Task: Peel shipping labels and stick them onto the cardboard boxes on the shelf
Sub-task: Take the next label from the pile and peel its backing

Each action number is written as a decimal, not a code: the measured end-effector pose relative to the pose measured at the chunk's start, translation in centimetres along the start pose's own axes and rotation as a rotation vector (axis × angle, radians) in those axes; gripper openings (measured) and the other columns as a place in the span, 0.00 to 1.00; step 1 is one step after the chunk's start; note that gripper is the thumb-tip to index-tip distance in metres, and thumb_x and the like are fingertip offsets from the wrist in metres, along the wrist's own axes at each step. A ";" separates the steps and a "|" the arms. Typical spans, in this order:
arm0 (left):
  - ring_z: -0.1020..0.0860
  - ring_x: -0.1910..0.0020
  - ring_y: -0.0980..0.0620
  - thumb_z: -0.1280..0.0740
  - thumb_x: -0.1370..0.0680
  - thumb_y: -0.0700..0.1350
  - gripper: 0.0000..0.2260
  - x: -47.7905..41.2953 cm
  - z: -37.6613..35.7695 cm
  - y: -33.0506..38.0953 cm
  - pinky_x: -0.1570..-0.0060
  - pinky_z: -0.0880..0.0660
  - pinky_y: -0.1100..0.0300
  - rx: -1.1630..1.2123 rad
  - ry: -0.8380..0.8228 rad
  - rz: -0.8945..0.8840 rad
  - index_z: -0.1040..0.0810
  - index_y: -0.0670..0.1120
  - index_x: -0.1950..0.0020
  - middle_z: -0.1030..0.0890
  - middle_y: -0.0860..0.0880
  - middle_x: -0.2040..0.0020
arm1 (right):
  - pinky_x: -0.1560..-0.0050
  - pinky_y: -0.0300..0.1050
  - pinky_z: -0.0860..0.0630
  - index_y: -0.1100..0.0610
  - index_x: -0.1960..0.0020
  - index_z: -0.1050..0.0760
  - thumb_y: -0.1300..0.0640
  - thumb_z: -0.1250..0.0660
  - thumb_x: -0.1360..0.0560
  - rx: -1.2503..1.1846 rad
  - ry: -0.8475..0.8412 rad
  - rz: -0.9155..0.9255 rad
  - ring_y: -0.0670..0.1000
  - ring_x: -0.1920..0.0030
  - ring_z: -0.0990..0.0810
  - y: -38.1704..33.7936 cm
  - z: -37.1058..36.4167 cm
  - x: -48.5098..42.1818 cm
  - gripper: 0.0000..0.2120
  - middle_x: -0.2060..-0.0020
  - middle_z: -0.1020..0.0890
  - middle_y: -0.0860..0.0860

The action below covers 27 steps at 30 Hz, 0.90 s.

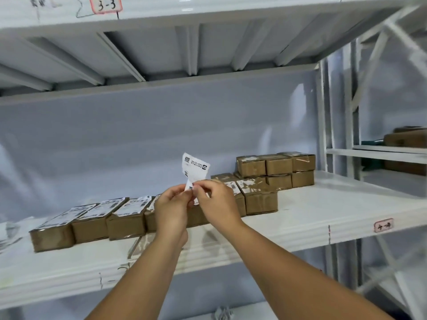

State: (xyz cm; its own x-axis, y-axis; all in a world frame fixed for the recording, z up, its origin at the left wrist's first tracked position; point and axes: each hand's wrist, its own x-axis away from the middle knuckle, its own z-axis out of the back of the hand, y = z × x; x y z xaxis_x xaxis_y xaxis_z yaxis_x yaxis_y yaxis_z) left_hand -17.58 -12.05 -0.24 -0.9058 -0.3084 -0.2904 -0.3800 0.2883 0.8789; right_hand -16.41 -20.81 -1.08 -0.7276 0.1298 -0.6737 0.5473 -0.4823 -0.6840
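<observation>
Mid-peel; labelling partly done.
Left hand (172, 205) and right hand (217, 199) pinching shipping label (195, 168) together, just above shelf (323, 215); labelled boxes (92, 218) left of hands, stacked boxes (277, 167) beyond right apparently unlabelled.

Bright even light, soft shadows, wide-angle bending at edges, slight blur.

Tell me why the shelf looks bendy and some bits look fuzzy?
Head view: the wide lens bows the shelf edge and stretches the corners; head view: the shipping label, pinched by the left hand and right hand, looks fairly sharp, while the cardboard boxes at far right and the papers at far left are smeared; head view: light is soft, with glare on the back wall.
</observation>
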 end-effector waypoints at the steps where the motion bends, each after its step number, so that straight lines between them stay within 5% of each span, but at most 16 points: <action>1: 0.25 0.68 0.52 0.33 0.27 0.32 0.07 0.0 -0.3 -0.2 0.63 0.27 0.63 -0.003 0.002 -0.006 0.22 0.43 0.58 0.21 0.44 0.64 | 0.46 0.44 0.28 0.54 0.49 0.18 0.55 0.35 0.24 -0.040 -0.029 -0.017 0.49 0.48 0.23 0.1 0.3 0.1 0.09 0.51 0.18 0.50; 5: 0.20 0.67 0.55 0.36 0.24 0.31 0.07 0.2 -1.2 -1.0 0.63 0.22 0.67 0.023 -0.049 -0.014 0.21 0.41 0.54 0.18 0.45 0.60 | 0.52 0.33 0.28 0.52 0.42 0.20 0.54 0.35 0.24 -0.054 -0.035 -0.059 0.45 0.51 0.21 0.8 1.2 0.2 0.12 0.48 0.17 0.48; 11: 0.18 0.57 0.48 0.38 0.23 0.31 0.09 0.2 -2.0 -1.3 0.55 0.21 0.62 -0.040 -0.081 -0.096 0.20 0.40 0.49 0.16 0.42 0.55 | 0.50 0.33 0.29 0.55 0.39 0.21 0.58 0.35 0.23 -0.087 0.010 -0.018 0.48 0.51 0.21 1.1 1.8 0.1 0.13 0.49 0.18 0.52; 16: 0.17 0.58 0.49 0.37 0.25 0.32 0.09 0.2 -2.3 -1.3 0.53 0.22 0.58 -0.061 -0.059 -0.096 0.18 0.41 0.51 0.16 0.44 0.57 | 0.57 0.24 0.34 0.56 0.39 0.21 0.58 0.35 0.22 -0.053 0.017 0.011 0.45 0.55 0.23 1.5 1.7 0.0 0.13 0.50 0.17 0.53; 27: 0.18 0.60 0.49 0.34 0.27 0.34 0.08 0.1 -1.7 -1.2 0.50 0.22 0.52 -0.166 0.004 -0.128 0.19 0.46 0.57 0.16 0.45 0.60 | 0.55 0.33 0.29 0.54 0.42 0.19 0.56 0.34 0.23 -0.123 -0.006 -0.052 0.46 0.54 0.21 1.3 1.6 0.0 0.11 0.54 0.16 0.50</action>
State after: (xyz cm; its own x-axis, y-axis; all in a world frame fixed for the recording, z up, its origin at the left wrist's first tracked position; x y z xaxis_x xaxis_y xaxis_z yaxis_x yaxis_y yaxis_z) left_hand -16.89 -13.96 -0.68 -0.8513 -0.3369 -0.4022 -0.4553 0.0936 0.8854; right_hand -16.39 -22.80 -1.51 -0.7587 0.1463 -0.6348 0.5548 -0.3654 -0.7474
